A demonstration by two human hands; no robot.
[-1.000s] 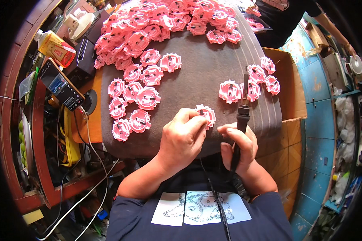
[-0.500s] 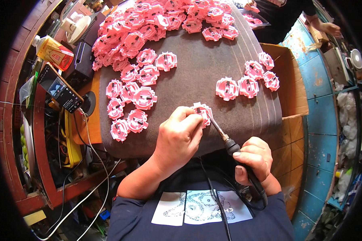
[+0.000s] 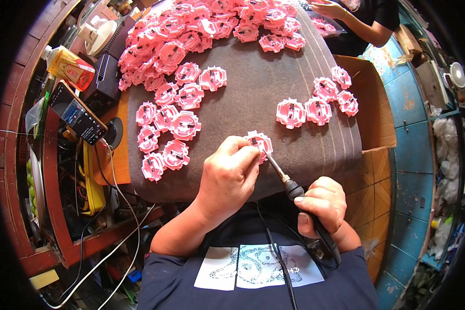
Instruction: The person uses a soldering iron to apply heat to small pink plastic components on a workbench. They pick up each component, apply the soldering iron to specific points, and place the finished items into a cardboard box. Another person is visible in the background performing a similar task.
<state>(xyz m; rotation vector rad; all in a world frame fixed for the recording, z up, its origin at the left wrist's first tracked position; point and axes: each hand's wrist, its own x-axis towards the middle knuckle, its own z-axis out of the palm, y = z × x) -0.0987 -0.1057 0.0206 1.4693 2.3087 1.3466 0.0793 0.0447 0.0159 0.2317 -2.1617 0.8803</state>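
Note:
My left hand [image 3: 225, 178] pinches a pink plastic part [image 3: 259, 144] with a dark piece in it, at the mat's near middle. My right hand [image 3: 320, 209] is wrapped round the black handle of a soldering iron [image 3: 292, 188], whose metal tip reaches into that pink part beside my left fingertips; whether it touches is too small to tell. Groups of similar pink parts [image 3: 186, 124] lie to the left and right on the dark mat [image 3: 243, 88], with a large heap [image 3: 173, 51] of them at the back.
A phone on a stand [image 3: 80, 113], a bottle [image 3: 67, 67], a black boxy device [image 3: 98, 82] and cables are at the left. An open cardboard box [image 3: 377, 134] is beside the mat's right edge. Another person's arm [image 3: 361, 28] is at the upper right, over more pink parts.
My right hand has tilted the iron from upright down to the pink part, its tip now further in. My left hand shifted slightly. The other person's arm has moved leftward.

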